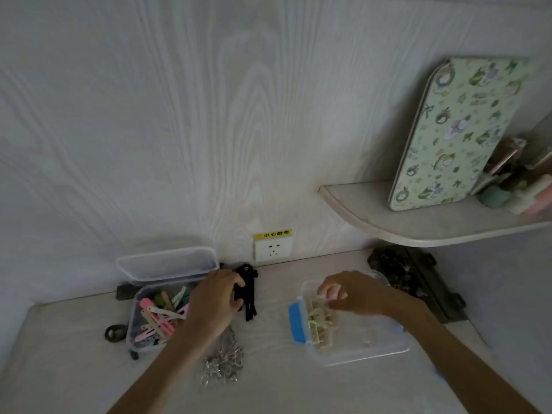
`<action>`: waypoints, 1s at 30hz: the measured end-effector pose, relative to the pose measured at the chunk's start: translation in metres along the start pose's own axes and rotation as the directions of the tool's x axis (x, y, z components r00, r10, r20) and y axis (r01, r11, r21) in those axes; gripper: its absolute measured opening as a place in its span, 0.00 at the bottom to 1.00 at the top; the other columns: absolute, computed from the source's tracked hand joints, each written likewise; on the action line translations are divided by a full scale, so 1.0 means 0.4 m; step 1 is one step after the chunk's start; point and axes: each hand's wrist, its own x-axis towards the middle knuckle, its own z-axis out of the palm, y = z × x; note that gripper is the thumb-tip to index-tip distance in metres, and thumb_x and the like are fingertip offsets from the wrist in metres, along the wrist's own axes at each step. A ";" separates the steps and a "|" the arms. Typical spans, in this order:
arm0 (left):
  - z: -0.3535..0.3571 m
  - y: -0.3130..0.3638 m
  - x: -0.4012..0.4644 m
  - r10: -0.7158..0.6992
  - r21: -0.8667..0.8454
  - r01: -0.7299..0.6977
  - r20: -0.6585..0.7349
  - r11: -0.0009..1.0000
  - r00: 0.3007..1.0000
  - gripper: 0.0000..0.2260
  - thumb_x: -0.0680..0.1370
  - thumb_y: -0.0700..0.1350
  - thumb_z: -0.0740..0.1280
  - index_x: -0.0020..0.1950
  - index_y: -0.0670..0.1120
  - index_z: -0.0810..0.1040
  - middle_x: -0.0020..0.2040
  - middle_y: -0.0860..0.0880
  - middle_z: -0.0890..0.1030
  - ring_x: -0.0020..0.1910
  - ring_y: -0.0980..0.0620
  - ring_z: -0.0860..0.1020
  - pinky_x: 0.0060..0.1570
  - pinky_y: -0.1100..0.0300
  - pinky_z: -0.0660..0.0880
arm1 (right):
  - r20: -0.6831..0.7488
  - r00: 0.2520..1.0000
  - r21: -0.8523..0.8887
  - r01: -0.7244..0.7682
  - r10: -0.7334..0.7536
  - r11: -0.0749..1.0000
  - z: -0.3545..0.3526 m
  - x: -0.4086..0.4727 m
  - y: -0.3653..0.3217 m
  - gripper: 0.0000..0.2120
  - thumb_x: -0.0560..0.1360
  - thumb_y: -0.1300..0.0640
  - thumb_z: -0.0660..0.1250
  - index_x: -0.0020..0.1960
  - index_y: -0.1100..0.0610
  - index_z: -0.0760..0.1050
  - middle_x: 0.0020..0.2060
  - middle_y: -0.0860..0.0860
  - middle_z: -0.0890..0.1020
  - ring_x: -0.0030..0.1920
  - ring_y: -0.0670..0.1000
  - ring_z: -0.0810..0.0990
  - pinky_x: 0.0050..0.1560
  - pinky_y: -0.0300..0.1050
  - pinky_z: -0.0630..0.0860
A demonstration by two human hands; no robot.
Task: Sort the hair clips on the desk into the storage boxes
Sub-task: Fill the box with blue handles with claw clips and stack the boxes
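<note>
Two bare forearms reach in from the bottom edge, with no sleeves showing as far as the frame goes. The left hand and the right hand wear no gloves, and neither wrist carries a watch or a band

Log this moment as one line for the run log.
left hand grips black clips | right hand over blue-latched box | silver clips unsorted

Desk bears boxes, seemingly silver clips.
</note>
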 end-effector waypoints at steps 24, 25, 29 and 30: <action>0.009 -0.086 -0.034 -0.057 0.105 0.066 -0.083 0.992 0.995 0.19 0.74 0.55 0.66 0.62 0.49 0.73 0.62 0.52 0.75 0.64 0.50 0.70 0.62 0.57 0.64 | 0.047 0.997 -0.133 -0.057 0.063 0.990 0.135 0.243 -0.294 0.09 0.70 0.63 0.63 0.49 0.62 0.75 0.38 0.55 0.79 0.45 0.56 0.81 0.38 0.41 0.76; 0.009 -0.074 -0.032 -0.050 0.103 0.058 -0.080 0.993 0.996 0.15 0.75 0.52 0.65 0.60 0.49 0.74 0.60 0.53 0.76 0.63 0.51 0.71 0.60 0.58 0.65 | 0.055 0.997 -0.099 -0.045 0.051 0.994 0.116 0.220 -0.285 0.12 0.70 0.64 0.62 0.53 0.62 0.75 0.43 0.56 0.81 0.45 0.56 0.82 0.41 0.43 0.78; 0.002 -0.029 -0.008 -0.030 -0.006 0.030 0.004 1.000 1.000 0.11 0.78 0.45 0.61 0.59 0.48 0.76 0.59 0.53 0.78 0.60 0.52 0.73 0.59 0.58 0.68 | 0.100 0.995 0.221 -0.007 -0.016 0.975 0.028 0.128 -0.222 0.30 0.73 0.65 0.65 0.71 0.50 0.58 0.51 0.58 0.81 0.36 0.47 0.80 0.40 0.39 0.79; 0.002 -0.014 0.001 -0.020 -0.111 0.027 0.059 0.993 0.998 0.12 0.79 0.44 0.60 0.60 0.47 0.76 0.59 0.51 0.78 0.59 0.52 0.75 0.60 0.56 0.71 | 0.104 0.994 0.300 -0.016 -0.016 0.954 0.008 0.105 -0.196 0.33 0.74 0.65 0.66 0.72 0.49 0.54 0.50 0.58 0.80 0.34 0.46 0.79 0.39 0.38 0.78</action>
